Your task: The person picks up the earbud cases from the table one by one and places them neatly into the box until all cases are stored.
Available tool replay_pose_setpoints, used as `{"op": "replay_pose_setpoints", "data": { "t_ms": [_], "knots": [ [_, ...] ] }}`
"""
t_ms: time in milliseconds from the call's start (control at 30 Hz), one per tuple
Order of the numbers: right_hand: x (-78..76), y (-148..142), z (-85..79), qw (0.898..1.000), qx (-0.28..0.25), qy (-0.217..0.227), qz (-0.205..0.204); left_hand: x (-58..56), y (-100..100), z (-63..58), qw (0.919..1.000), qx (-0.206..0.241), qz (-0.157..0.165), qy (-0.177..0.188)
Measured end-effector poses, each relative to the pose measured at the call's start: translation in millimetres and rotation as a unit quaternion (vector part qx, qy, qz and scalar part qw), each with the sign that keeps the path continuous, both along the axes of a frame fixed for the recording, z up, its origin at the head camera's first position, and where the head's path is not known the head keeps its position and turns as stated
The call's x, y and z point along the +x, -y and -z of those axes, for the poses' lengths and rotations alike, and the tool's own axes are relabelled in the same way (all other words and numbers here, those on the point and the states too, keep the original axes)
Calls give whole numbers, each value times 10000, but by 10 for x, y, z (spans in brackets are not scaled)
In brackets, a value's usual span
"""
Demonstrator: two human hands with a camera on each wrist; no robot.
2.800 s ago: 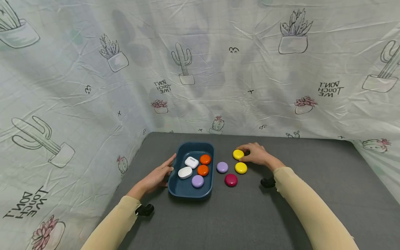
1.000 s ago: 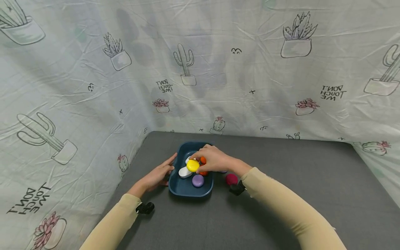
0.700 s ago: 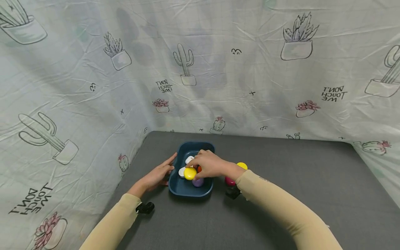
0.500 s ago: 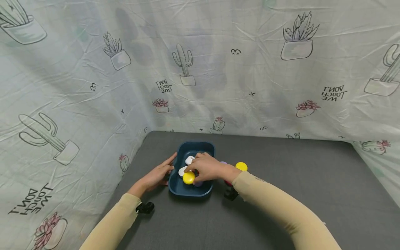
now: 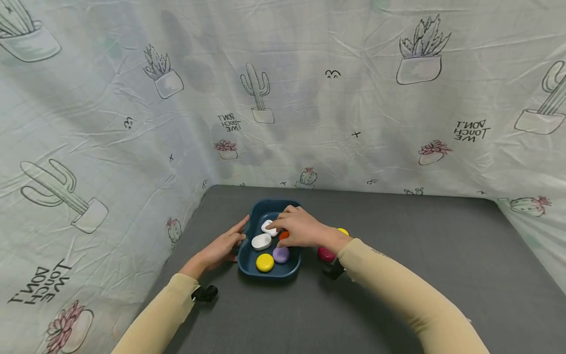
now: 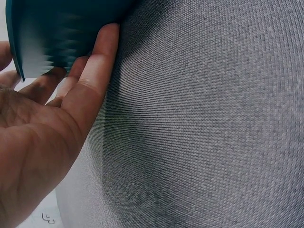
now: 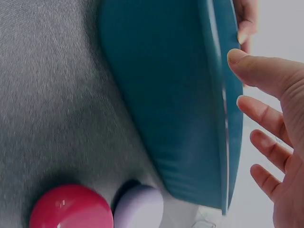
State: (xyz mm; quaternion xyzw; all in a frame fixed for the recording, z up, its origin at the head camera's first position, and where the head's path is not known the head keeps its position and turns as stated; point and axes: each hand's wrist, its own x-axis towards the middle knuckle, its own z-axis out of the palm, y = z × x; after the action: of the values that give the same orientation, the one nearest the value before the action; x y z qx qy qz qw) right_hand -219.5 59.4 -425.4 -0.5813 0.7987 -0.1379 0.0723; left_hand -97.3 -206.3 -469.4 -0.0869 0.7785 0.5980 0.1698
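Note:
My left hand holds the left side of a dark blue tray. Straight fingers lie against its outer wall in the left wrist view, and a fingertip meets the rim. Over the tray hovers my right hand, thumb and fingers apart with nothing between them. A glossy yellow disc lies at the near left inside, beside a purple disc. Farther back are a white oval piece, another white piece partly behind my fingertips, and an orange disc, mostly covered by my right hand.
On the grey table right of the tray lies a dark red disc. A second yellow disc shows partly behind my right wrist. The right wrist view also has a purple disc outside the tray. A printed curtain stands behind.
My right hand carried a yellow disc from the table into the tray, set it down at the near left and let go, then drew back up and right. The left hand stayed put.

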Motion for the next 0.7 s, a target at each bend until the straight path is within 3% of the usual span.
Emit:
{"op": "replay_pose_setpoints", "data": {
  "t_ms": [700],
  "knots": [
    [-280,-576,-170,9949,-509,406,766,8,-16,40,9999,-4,-105,-49]
  ]
}}
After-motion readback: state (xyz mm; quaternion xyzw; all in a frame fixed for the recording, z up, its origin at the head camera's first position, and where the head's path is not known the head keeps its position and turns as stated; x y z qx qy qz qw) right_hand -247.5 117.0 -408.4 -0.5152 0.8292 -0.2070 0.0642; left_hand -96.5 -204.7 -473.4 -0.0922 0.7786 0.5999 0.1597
